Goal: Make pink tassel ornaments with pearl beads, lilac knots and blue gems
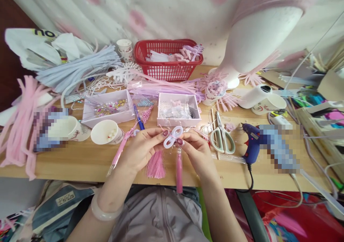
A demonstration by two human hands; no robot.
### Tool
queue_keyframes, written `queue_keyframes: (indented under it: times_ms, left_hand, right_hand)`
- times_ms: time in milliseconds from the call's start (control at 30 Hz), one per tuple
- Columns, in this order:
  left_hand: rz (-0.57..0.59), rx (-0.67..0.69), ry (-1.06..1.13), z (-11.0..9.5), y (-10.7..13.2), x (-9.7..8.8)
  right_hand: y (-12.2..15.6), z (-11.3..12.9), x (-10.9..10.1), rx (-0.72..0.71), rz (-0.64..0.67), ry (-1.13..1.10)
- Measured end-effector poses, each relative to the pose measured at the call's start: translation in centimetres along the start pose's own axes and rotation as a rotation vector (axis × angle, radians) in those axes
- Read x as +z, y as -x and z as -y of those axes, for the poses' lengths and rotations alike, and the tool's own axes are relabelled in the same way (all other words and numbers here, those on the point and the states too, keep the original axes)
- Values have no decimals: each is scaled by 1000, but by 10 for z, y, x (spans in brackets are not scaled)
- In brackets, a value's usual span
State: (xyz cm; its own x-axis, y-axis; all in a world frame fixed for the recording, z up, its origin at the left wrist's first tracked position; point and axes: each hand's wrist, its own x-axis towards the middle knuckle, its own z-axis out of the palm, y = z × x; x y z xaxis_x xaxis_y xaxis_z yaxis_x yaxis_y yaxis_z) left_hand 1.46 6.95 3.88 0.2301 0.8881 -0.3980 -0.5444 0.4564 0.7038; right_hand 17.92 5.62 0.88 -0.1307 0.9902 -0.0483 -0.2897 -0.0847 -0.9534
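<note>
A person's two bare hands meet over the near part of a wooden table, holding a small pale lilac bow of looped cord or tube. Take the bow as the centre of a clock face, with 12 o'clock away from the wearer. Its long axis runs slantwise: one rounded loop points to about 2 o'clock, the other to about 8, and the narrow waist lies between them.

The left hand reaches in from 7 o'clock, its thumb and fingertips pinched together on the bow's left side. The right hand comes in from 5 o'clock, fingers curled, thumb angled toward 10 and pressed to the bow's lower right. Both thumbs have dark red nails. A pale bangle circles the left forearm.

Just below, at 7 o'clock, a loose pink tassel fans out; at 5, a slimmer, wrapped tassel points toward 6. Whether either joins the bow cannot be told. Scissors lie at 3 o'clock, blades toward 12, with a blue glue gun beyond. At 9 o'clock a paper cup holds whitish beads. At 12, a white box stands before a red basket.
</note>
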Motion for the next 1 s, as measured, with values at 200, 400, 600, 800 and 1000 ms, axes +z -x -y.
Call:
queue_keyframes:
  times_ms: [200, 400, 600, 800, 1000]
  left_hand:
    - [-61, -7, 82, 5, -3, -2]
    - [-120, -39, 147, 1, 1, -6]
    - [-132, -57, 174, 1, 4, -10]
    - [-124, -50, 138, 2, 7, -8]
    - [-93, -44, 146, 7, 9, 3]
  right_hand:
    - [9, 12, -3, 3, -20, 181]
    - [70, 57, -81, 111, -67, 986]
    - [92, 58, -152, 307, -782, 1333]
    - [54, 48, -147, 226, -890, 1263]
    - [26, 42, -148, 189, -967, 1149]
